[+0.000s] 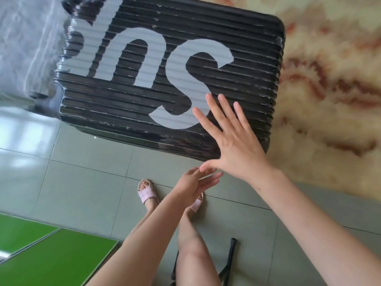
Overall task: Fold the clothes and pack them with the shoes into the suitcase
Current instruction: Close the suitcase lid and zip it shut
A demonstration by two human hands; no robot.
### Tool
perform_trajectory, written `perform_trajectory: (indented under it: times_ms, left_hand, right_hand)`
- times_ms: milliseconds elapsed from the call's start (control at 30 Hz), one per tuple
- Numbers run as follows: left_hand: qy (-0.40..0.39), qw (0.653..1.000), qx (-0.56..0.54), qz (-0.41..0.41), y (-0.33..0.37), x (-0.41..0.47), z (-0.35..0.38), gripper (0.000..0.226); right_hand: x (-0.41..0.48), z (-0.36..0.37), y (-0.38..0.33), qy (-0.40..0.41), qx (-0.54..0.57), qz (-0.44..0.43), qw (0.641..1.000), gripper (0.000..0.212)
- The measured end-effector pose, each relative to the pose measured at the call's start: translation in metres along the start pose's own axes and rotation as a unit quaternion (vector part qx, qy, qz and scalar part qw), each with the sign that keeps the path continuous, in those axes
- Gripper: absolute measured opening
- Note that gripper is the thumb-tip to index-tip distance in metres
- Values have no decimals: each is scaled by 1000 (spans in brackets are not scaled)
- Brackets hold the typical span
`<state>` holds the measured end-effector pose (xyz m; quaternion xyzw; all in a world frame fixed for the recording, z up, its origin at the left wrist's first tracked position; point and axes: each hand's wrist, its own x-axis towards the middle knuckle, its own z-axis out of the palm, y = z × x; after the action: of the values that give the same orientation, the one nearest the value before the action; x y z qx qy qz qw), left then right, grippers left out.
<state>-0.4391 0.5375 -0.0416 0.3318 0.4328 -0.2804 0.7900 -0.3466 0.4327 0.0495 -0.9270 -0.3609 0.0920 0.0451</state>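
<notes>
the closed black suitcase (165, 69) fills the upper middle of the frame. our right hand (231, 139) lies flat, fingers spread, on its lower right corner; our left hand (195, 180) hangs loose just below, holding nothing. its ribbed shell looks stiff and slick, so we'd grip the edge.

Grey "ns" on black suitcase (237, 34)

The black ribbed hard-shell suitcase (144, 96) is moulded in glossy plastic, and sharp highlights are caught along its ridges. The large white letters (206, 50) on it are finished flatter. A translucent, crinkled plastic sheet (28, 54) is seen at its end. The grey-green floor tiles (82, 162) are glazed smooth and reflective. The cream and rust-brown rug (329, 83) is woven in soft pile. The pink slipper (146, 194) is finished matt.
</notes>
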Motion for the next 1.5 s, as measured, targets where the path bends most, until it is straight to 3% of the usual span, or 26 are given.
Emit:
perform_trajectory:
  times_ms: [100,400,567,667,800,967,1133,1300,1500]
  left_hand:
    - [34,998,51,12,3,-2,-5,22]
    - [115,984,110,77,58,-21,-86,24]
    - [167,979,47,108,87,-29,-127,23]
    - [155,979,79,106,106,-35,-151,25]
    - [173,978,34,115,132,-39,-181,23]
    - [142,965,150,162,158,-47,-220,23]
    - [150,950,180,206,174,-43,-244,24]
    - [132,946,193,225,202,-46,-270,16]
    - [113,911,306,252,236,-42,-287,21]
  right_hand:
    - [10,3,5,-45,-39,-14,998,132]
    - [9,-2,-4,-46,-40,30,998,128]
    - [41,-12,-43,-50,-13,14,999,128]
    - [80,-14,-80,-53,-4,-21,998,124]
    - [137,-14,-131,-58,-13,-65,996,125]
    - [199,-12,-183,-72,-11,-103,992,124]
    - [242,-10,-212,-72,2,-124,990,118]
    - [259,-1,-224,-93,-16,-106,990,98]
    - [258,7,-222,-74,-13,-109,991,71]
